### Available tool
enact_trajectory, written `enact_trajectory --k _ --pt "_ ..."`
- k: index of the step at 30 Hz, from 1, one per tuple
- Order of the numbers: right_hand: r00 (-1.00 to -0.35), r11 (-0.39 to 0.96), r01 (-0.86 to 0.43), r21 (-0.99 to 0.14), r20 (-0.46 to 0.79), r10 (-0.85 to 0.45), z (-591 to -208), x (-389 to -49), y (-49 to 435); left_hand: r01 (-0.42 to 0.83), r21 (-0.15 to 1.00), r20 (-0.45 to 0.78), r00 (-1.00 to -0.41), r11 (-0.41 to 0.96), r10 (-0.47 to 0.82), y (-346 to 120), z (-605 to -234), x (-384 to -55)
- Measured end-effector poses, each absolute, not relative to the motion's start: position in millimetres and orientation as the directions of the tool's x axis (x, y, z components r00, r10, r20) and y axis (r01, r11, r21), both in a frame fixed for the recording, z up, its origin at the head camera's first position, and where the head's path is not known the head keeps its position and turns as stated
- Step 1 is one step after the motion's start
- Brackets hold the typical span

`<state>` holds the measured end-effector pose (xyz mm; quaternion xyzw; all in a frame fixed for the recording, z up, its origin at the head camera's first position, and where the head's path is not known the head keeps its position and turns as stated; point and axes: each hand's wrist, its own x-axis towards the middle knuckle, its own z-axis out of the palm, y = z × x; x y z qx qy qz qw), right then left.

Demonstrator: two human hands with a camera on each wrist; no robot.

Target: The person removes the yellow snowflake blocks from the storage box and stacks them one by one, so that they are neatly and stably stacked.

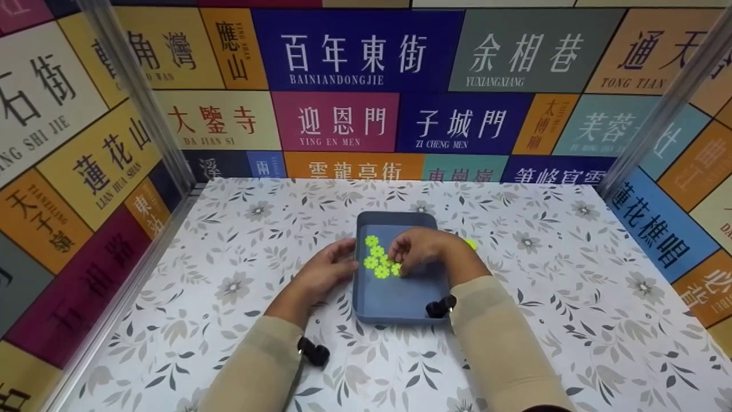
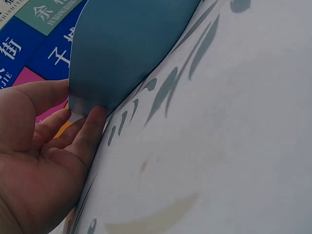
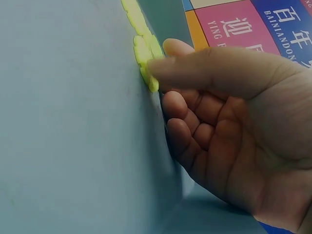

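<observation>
A blue-grey tray (image 1: 400, 300) lies on the table, with several yellow-green flower-shaped pieces (image 1: 381, 270) flat on its floor, some touching edge to edge. My right hand (image 1: 422, 249) is over the tray, pinching a flower-shaped piece (image 3: 144, 51) between thumb and forefinger at the near right of the cluster; its other fingers are curled. At the tray's left side, my left hand (image 1: 328, 269) touches the outer wall (image 2: 112, 58) with thumb and fingertips, the fingers only loosely bent.
Beyond my right wrist, a bit of something yellow-green (image 1: 471, 244) shows, mostly hidden by the arm. The table (image 1: 240, 240) has a leaf-patterned cover. Panels of coloured signs (image 1: 354, 51) stand behind and on both sides.
</observation>
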<state>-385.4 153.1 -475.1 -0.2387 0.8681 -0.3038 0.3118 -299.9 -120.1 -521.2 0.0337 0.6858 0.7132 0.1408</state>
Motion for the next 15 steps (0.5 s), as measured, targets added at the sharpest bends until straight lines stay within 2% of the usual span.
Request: enact_trajectory --k 5,15 --pt "-0.681 0.702 -0.242 -0.670 -0.398 -0.615 -475.2 -385.6 153.4 -0.159 0.987 -0.145 -0.956 -0.035 0.254 -118.9 -521.4 -299.5" --pt "-0.700 0.718 -0.245 -0.652 -0.393 -0.596 -475.9 -386.9 152.6 -0.177 0.983 -0.159 -0.955 -0.050 0.252 -118.7 -522.4 -300.4"
